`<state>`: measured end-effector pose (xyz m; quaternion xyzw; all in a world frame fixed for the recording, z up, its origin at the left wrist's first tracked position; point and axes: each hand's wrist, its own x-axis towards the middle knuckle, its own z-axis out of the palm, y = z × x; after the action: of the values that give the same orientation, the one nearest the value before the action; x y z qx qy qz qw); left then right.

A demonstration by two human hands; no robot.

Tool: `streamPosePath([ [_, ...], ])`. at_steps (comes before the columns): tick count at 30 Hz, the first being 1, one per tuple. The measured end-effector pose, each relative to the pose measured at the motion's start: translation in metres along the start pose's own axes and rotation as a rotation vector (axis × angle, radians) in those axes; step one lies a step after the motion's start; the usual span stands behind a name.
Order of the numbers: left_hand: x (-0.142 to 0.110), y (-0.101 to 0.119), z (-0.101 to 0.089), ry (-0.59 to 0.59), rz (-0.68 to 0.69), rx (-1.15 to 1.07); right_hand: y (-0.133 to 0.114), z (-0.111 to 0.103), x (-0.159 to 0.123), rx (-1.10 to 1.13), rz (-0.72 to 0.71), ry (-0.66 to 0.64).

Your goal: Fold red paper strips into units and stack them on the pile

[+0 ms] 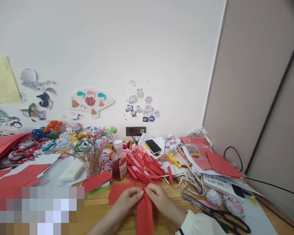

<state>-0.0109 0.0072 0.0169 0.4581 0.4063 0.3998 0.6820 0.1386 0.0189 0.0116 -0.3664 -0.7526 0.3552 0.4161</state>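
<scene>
Both hands, left [130,199] and right [159,196], have fingertips pinched on the red paper strip's [145,215] top end; it hangs toward six o'clock, scissors [217,212] at four o'clock

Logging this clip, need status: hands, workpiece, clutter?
Left hand and right hand pinching red paper strip at its top. Scissors right of hands. Glue gun beyond.

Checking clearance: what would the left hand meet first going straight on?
Likely the right hand, its fingertips close ahead at the top of the red paper that both hands pinch; the exact gap in depth is unclear.
</scene>
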Motion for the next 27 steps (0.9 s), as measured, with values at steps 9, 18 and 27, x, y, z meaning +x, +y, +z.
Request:
streamPosePath([
  [9,-0.012,0.014,0.003,-0.108,-0.059,-0.093,0.000,0.000,-0.001,-0.143,-0.022,0.033],
  [18,-0.012,0.013,0.003,-0.082,-0.091,-0.014,0.003,0.003,-0.003,-0.256,-0.084,0.004],
  [27,-0.012,0.014,0.004,-0.021,-0.050,0.039,0.001,0.002,-0.002,-0.184,-0.057,-0.021],
])
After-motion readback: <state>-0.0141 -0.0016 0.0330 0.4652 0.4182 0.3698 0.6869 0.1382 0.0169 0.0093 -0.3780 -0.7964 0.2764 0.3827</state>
